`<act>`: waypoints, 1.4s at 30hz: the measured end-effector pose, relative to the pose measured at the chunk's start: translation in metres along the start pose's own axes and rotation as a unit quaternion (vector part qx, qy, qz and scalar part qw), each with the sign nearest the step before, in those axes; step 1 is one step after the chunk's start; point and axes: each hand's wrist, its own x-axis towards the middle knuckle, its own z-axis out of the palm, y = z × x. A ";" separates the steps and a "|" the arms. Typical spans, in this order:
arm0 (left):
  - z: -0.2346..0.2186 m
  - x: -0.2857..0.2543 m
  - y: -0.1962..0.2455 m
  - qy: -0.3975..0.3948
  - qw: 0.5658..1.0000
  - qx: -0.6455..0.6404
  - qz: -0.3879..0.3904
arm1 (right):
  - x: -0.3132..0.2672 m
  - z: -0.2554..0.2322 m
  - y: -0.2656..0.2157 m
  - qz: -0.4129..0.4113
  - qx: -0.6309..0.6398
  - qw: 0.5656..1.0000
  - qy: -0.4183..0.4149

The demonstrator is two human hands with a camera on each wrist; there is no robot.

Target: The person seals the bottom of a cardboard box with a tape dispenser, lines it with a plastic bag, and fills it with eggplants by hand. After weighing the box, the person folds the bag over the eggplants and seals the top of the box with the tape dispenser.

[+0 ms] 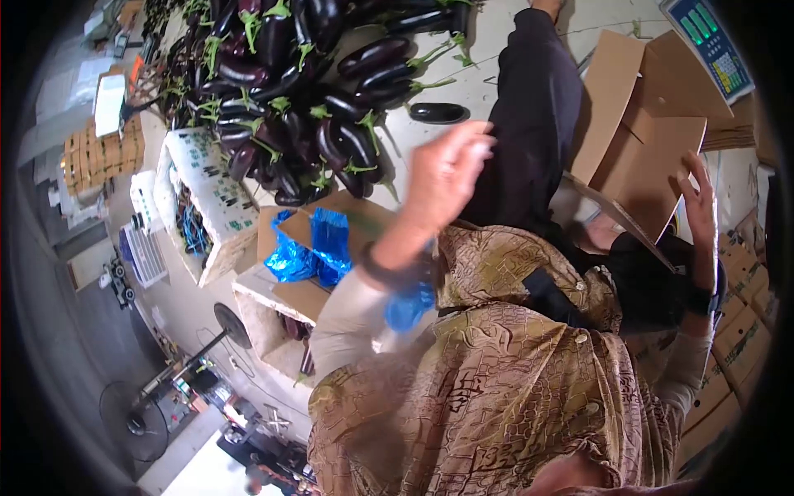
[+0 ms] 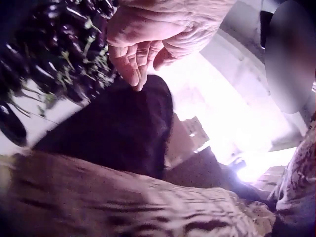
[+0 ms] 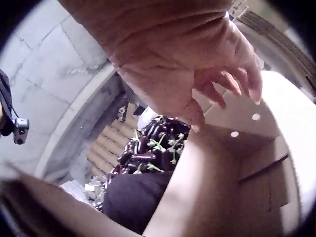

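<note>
My left hand (image 1: 447, 174) is raised over the dark trouser leg (image 1: 533, 107), its fingers loosely bent with nothing between them. In the left wrist view the fingertips (image 2: 133, 79) hang together above the dark cloth. A lone eggplant (image 1: 438, 113) lies on the floor close to this hand, apart from a large heap of eggplants (image 1: 273, 91). My right hand (image 1: 699, 202) is at the side of an open cardboard box (image 1: 645, 157). In the right wrist view its fingers are spread and slightly bent over the box's inner wall (image 3: 217, 173); no eggplant shows inside.
A digital scale (image 1: 707, 45) stands beyond the box. Left of my body are a white foam box (image 1: 231, 211) and a carton with blue plastic (image 1: 331, 248). A standing fan (image 1: 136, 422) is at lower left. Stacked cartons (image 1: 736, 331) rise at the right.
</note>
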 end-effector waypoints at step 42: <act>0.028 -0.001 0.085 -0.109 0.988 -0.101 0.046 | -0.043 0.063 -0.230 0.010 0.370 0.902 -0.222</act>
